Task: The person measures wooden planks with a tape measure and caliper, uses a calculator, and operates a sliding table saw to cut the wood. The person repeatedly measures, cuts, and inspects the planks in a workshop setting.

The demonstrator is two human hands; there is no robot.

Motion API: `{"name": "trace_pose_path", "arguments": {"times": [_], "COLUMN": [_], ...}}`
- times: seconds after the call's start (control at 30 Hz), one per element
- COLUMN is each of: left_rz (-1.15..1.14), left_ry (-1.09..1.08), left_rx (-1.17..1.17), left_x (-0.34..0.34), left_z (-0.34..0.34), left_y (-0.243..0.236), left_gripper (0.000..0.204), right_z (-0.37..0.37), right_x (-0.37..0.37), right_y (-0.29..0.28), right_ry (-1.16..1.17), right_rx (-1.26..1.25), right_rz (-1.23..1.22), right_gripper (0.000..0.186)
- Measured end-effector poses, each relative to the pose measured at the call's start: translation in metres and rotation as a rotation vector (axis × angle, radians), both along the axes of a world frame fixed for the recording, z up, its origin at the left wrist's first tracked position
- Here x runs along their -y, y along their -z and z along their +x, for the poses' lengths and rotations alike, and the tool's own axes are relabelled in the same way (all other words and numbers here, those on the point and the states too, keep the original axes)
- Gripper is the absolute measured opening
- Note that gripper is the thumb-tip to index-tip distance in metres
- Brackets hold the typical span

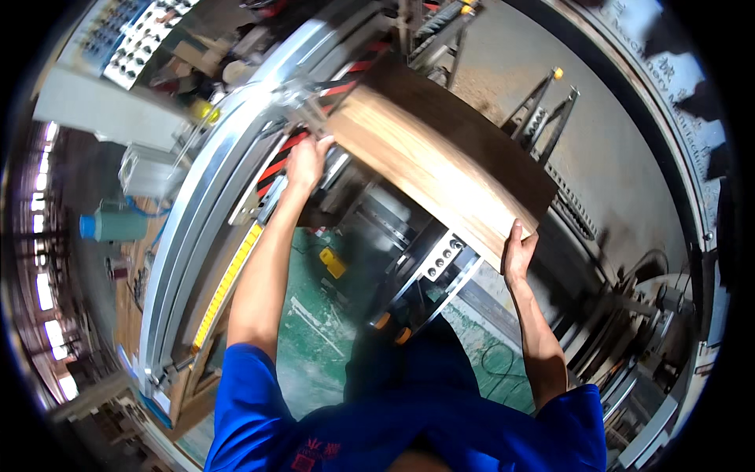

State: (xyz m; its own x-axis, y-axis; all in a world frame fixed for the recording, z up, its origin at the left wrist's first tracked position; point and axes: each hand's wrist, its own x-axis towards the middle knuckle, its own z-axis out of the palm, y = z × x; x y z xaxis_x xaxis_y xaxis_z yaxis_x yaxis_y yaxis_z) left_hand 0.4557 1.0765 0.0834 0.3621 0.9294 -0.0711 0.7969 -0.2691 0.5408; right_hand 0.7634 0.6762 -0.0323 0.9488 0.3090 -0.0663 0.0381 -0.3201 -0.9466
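A light wooden board (425, 165) lies diagonally in front of me, beside a darker wooden surface (464, 126) along its far side. My right hand (519, 248) grips the board's near right end, thumb on top. My left hand (308, 161) has its fingertips at the board's left end, beside a red-and-black striped strip (274, 165) and a metal fitting; whether it holds the board is unclear. Under the board are a metal bracket (440, 253) and dark machine parts. A yellow measuring scale (226, 285) runs beside my left forearm.
A curved-looking silver rail (181, 244) runs along the left, with a panel of knobs (135, 49) and a green cylindrical object (118, 224) beyond. Metal racks with yellow caps (539, 118) stand at the back. Machinery (653, 330) fills the right. Green floor (311, 330) shows below.
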Motion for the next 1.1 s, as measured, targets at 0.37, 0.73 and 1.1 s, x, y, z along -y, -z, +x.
{"name": "trace_pose_path", "arguments": {"times": [0.37,0.73,1.1], "left_rz": [0.352,0.818,0.611], "left_ry": [-0.146,-0.597,-0.535], "left_rx": [0.204,-0.425,-0.15], "left_x": [0.166,0.164,0.107], "left_z": [-0.146,-0.387,-0.394], "left_y": [-0.042,-0.174,-0.176], "left_gripper": [0.025,0.062,0.047], "right_z": [-0.014,0.006,0.007], "right_x": [-0.007,-0.001,0.007], "right_y": [-0.021,0.0,0.01], "right_ry": [-0.072,-0.047,-0.096], "right_rx": [-0.107,-0.229,-0.285], "right_rz": [0.06,0.084,0.164], "right_gripper": [0.054,0.074,0.053]}}
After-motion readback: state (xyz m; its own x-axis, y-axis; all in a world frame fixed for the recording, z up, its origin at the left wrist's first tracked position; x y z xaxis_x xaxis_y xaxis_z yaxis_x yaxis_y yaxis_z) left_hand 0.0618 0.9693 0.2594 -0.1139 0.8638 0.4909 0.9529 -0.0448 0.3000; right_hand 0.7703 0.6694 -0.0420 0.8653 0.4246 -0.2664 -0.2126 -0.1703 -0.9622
